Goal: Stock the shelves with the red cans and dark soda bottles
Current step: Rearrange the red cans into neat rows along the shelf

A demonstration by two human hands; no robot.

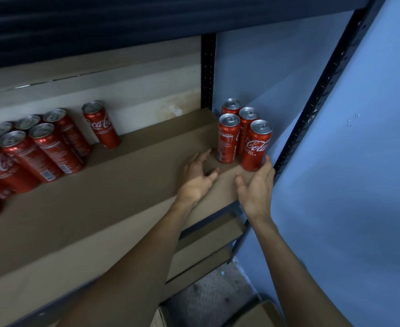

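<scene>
Several red cans stand in a tight cluster at the right end of the brown shelf (99,197); the front one (256,147) is nearest me, with another (228,140) to its left. My right hand (256,188) is open just below the front can, fingertips near its base. My left hand (197,177) hovers open over the shelf to the left of the cluster, holding nothing. A single can (101,125) stands alone mid-shelf, and several more cans (43,149) crowd the left end. No dark bottles are in view.
A dark perforated steel upright (312,109) and a blue wall (359,185) close off the right side. Another upright (208,72) stands at the back. Lower brown shelves (208,234) and a cardboard box (253,315) lie below.
</scene>
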